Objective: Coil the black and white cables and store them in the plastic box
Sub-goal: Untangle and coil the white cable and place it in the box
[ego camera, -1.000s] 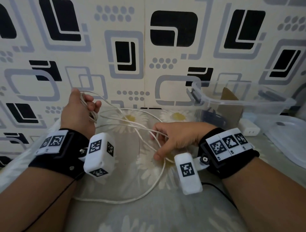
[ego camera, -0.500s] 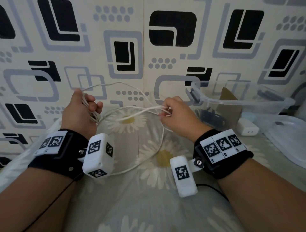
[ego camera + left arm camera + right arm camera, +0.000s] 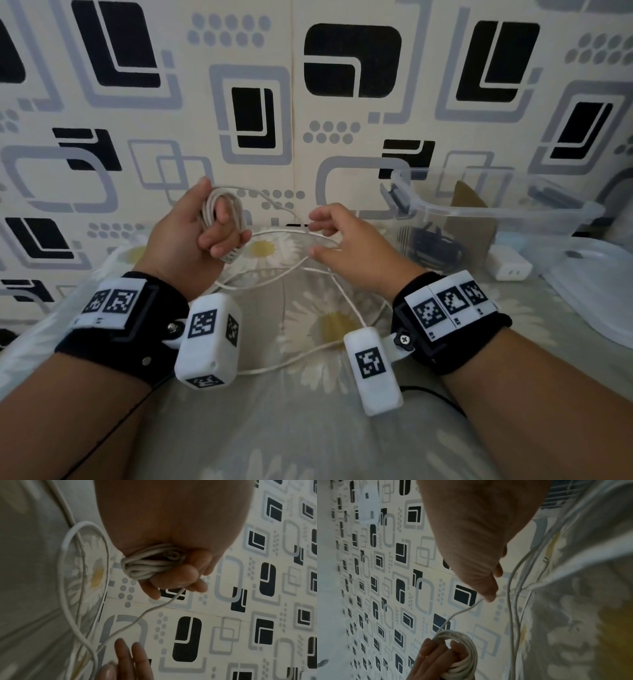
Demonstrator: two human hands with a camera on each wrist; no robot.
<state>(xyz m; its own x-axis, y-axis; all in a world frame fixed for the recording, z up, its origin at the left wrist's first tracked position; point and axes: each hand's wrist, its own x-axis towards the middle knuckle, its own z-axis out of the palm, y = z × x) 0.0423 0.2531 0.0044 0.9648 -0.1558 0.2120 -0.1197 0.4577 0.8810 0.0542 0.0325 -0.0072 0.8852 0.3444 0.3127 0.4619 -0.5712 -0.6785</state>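
Note:
My left hand (image 3: 219, 240) is raised near the wall and grips a small coil of the white cable (image 3: 224, 205), wound round its fingers; the left wrist view shows the same bundle (image 3: 150, 566) in the fist. From the coil a strand runs right to my right hand (image 3: 315, 236), which pinches it between thumb and forefinger (image 3: 489, 597). The cable's loose length (image 3: 294, 359) loops over the bedsheet below both hands. The clear plastic box (image 3: 496, 209) stands open at the right, with a black cable (image 3: 435, 243) lying inside it.
A brown cardboard piece (image 3: 469, 219) leans inside the box. A white charger block (image 3: 507, 263) lies on the sheet right of the box, and the clear lid (image 3: 599, 287) lies at the far right. The patterned wall (image 3: 342, 102) stands close behind.
My right hand rose from the sheet with a strand and carried it toward the left hand. The left hand turned palm-up and its coil has grown; the loop on the bed has shrunk.

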